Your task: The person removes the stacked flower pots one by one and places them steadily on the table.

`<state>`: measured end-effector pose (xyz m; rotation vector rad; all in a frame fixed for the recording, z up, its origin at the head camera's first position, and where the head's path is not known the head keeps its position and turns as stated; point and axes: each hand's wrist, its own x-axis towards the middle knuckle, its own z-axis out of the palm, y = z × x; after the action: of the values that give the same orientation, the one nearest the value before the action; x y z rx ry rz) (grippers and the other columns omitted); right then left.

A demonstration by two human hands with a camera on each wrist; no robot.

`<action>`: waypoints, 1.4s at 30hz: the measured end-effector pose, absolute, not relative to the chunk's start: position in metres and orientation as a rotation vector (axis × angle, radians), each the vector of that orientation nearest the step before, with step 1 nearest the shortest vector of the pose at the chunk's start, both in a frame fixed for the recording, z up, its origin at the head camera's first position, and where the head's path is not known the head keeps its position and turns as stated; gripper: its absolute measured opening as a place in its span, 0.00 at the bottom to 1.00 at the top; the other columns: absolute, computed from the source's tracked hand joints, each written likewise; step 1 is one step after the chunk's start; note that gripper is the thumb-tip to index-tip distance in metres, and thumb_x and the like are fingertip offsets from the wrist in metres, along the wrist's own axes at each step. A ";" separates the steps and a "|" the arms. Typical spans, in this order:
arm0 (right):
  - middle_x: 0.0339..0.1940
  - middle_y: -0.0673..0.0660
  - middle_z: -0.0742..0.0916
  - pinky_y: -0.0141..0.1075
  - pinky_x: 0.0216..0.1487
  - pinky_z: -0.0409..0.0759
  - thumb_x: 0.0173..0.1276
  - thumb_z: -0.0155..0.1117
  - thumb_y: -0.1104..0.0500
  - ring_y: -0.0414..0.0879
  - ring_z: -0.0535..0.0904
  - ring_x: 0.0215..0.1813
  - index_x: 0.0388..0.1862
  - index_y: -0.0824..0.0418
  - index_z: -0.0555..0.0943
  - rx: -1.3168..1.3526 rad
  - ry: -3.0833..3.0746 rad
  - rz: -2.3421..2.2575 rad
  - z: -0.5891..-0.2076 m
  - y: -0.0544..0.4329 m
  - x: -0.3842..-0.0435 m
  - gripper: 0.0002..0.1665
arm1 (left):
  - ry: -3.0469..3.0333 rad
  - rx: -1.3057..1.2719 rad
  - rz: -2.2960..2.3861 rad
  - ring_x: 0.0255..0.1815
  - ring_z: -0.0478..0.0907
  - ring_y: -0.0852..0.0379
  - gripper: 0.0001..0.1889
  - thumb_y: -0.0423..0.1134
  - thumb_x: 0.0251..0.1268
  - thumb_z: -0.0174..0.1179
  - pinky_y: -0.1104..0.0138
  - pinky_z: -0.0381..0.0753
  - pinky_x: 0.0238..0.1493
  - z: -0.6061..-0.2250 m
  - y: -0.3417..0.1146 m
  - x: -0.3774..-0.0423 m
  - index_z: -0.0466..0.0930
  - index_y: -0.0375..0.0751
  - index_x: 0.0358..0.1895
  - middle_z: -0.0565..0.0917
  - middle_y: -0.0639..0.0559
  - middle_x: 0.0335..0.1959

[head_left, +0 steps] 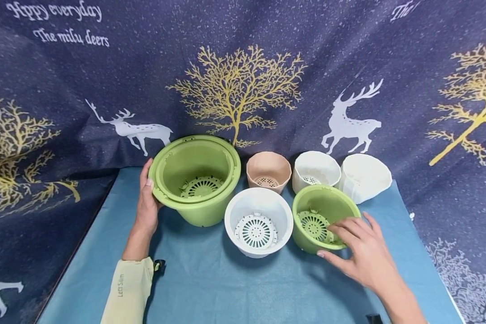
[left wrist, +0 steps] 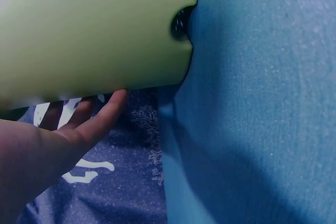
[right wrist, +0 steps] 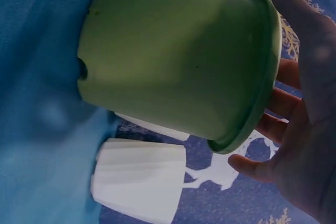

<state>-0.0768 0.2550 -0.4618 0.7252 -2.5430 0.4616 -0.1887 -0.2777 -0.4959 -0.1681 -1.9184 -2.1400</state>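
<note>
My left hand [head_left: 147, 209] rests against the left side of a large green flowerpot [head_left: 202, 215], thumb by its rim and fingers extended along the outer wall. A second green pot [head_left: 210, 164] sits nested inside it. In the left wrist view, the fingers [left wrist: 107, 109] lie fairly straight at the wall of the large pot [left wrist: 100, 30]. My right hand [head_left: 362, 252] is at a smaller green pot [head_left: 303, 240], fingers loosely spread over its mouth and thumb at the near rim. The right wrist view shows this pot [right wrist: 173, 56] from the side, with the thumb [right wrist: 299, 9] beside its rim.
A white round pot [head_left: 259, 249] with a slotted base stands between the green ones. Behind are a pinkish faceted pot [head_left: 269, 166] and two white faceted pots [head_left: 317, 164] [head_left: 368, 175], one tilted. A dark printed cloth [head_left: 275, 27] hangs behind the blue-covered table [head_left: 243, 288].
</note>
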 end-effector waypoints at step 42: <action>0.49 0.54 0.87 0.53 0.64 0.69 0.74 0.61 0.29 0.55 0.81 0.52 0.49 0.59 0.90 1.045 -2.357 0.466 -0.397 0.236 -0.108 0.35 | -1.913 -0.178 -2.147 0.57 0.81 0.49 0.30 0.51 0.88 0.34 0.69 0.86 0.41 -0.494 -0.278 -0.189 0.49 0.59 0.87 0.67 0.43 0.78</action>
<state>-0.1075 0.2365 -0.3972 1.0452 -2.3566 0.4658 -0.1885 -0.2778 -0.4940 -0.1784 -1.9128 -2.1470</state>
